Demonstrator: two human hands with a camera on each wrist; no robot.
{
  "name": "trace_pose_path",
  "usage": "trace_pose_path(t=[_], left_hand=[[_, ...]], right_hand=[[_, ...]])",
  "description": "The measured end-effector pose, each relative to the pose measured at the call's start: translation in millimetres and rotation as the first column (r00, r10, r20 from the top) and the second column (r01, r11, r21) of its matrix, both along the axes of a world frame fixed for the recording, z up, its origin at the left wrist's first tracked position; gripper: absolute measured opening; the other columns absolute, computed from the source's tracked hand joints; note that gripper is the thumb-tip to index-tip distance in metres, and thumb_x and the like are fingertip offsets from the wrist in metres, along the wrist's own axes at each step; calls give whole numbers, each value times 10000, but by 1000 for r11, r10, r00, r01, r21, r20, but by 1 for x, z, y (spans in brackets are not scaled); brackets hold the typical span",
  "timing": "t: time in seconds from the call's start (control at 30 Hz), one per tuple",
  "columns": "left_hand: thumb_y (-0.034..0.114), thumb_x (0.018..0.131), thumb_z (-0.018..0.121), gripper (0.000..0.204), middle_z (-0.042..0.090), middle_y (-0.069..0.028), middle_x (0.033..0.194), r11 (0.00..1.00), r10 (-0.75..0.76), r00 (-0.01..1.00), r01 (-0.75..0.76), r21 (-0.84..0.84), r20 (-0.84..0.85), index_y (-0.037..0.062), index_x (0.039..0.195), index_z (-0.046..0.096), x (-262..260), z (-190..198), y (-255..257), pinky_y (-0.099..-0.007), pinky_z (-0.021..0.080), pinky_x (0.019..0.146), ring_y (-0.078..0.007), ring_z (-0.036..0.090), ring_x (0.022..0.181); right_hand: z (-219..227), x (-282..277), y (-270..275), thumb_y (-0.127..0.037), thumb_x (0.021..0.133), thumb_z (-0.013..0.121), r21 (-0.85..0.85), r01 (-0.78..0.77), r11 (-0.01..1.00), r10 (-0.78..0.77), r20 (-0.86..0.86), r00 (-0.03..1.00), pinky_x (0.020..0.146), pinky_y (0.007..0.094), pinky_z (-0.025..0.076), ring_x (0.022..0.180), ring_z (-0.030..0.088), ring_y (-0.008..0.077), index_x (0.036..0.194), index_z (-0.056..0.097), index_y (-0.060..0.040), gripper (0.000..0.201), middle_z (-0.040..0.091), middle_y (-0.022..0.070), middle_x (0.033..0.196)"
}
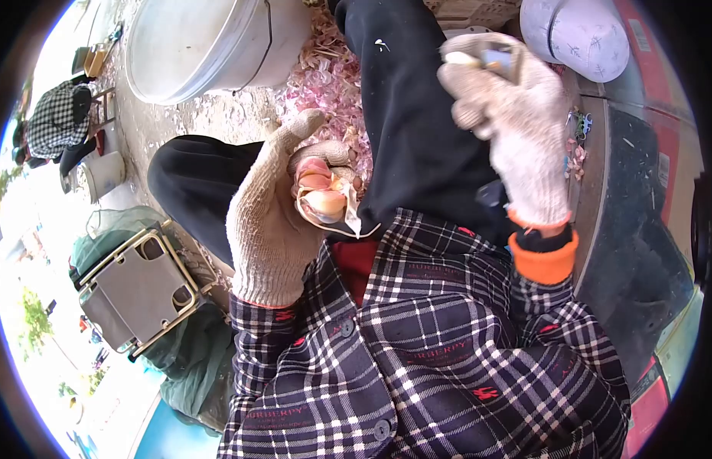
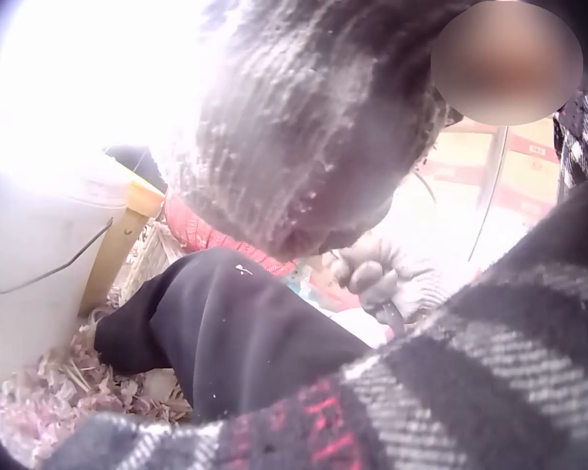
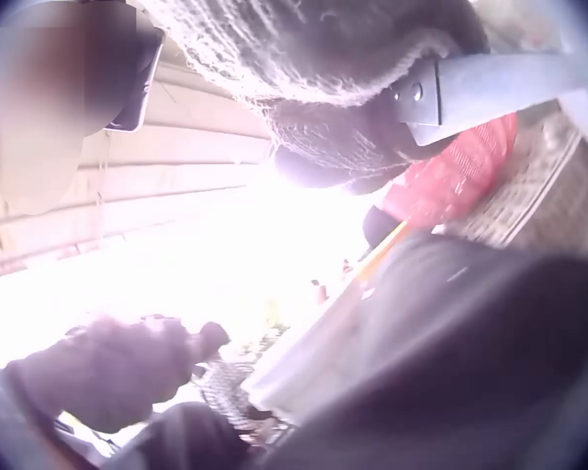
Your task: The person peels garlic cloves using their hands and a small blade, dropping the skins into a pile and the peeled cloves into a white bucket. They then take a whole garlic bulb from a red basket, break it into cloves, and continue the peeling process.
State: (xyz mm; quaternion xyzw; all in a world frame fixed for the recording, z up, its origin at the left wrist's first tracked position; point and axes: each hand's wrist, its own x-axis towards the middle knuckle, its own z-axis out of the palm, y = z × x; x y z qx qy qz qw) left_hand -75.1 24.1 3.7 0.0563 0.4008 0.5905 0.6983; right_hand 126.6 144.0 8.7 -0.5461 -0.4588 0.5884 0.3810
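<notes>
My left hand (image 1: 272, 214), in a cream knitted glove, cradles a broken garlic bulb (image 1: 323, 191) in its curled fingers. Pinkish cloves show, with papery skin peeling off at the lower edge. The glove (image 2: 304, 117) fills the top of the left wrist view, where the garlic is hidden. Over on the right, my gloved right hand (image 1: 516, 107) is raised above the thigh and grips a knife (image 3: 500, 93) with a broad flat blade and rivets near the handle. A pale, clove-like piece (image 1: 461, 59) shows at its fingertips, beside the blade.
A large white bucket (image 1: 195, 46) stands at the upper left, beside a heap of pink garlic skins (image 1: 321, 76) between the legs. To the left is a folding chair (image 1: 141, 287); farther off sits a person in checks (image 1: 57, 115). A white container (image 1: 578, 38) lies upper right.
</notes>
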Motion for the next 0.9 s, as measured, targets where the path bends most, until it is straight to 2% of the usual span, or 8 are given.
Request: trace_pose_path(t=[0.07,0.17,0.3,0.4,0.5,0.7,0.83,0.9], left_hand=[[314,992,494,520,615,-225,1117,998,56,998,-57,-34,-22,-64,1343,430,7,0,4,-363,580,740,-283,653,889],[298,965,561,526,622,-247,1120,998,64,995,-65,-17,-83,-69,1320,437,3,-7,2,-395,596,720,-296,674,897],[320,1006,490,493,653,-213,994,990,110,985,-120,-69,-129,-57,1321,446,7,4,0,-300,531,516,-227,642,719],[368,1018,468,504,657,-158,814,987,112,940,-141,-70,-321,-21,1337,454,14,11,0,-233,453,451,-168,577,535],[378,1026,450,497,652,-137,803,965,210,852,-260,-41,-479,-6,1341,456,24,31,4,-219,461,460,-146,598,563],[333,1026,472,447,661,-117,808,954,225,796,-299,-41,-562,-5,1318,467,10,15,-3,-224,512,513,-128,641,600],[273,1027,479,367,646,-101,812,962,247,773,-268,52,-584,-13,1252,524,9,10,-4,-202,489,542,-110,632,629],[203,1019,476,300,625,-84,848,942,253,586,-330,58,-770,-23,1200,554,16,15,1,-187,464,580,-80,602,673]], right_hand=[[-9,38,20,-123,803,766,56,-10,998,-13,393,919,458,159,338,555,518,13,1093,668,-53,315,624,-22,756],[-63,82,37,-172,853,695,333,-39,942,-168,569,805,497,205,424,535,562,52,1000,670,-33,204,653,5,761],[-2,28,6,-197,848,689,62,-68,996,45,324,945,505,229,445,516,561,65,931,673,-42,177,647,22,718],[15,-22,-22,-190,865,721,52,-382,923,368,179,913,435,182,356,485,448,17,950,674,-43,176,615,-16,731],[23,-51,-39,-177,850,732,22,-621,783,605,204,770,676,245,507,767,645,91,1048,675,-49,243,690,64,825],[28,-64,-50,-232,843,745,-31,-701,713,672,320,668,665,284,511,762,691,161,1091,682,-99,289,703,102,846],[14,-68,-59,-178,820,770,101,-612,784,573,259,778,640,273,513,732,682,142,1034,695,-55,258,707,106,836],[9,-71,-63,-162,815,773,99,-562,821,535,211,818,631,267,511,724,671,128,1011,698,-41,242,706,97,818]])
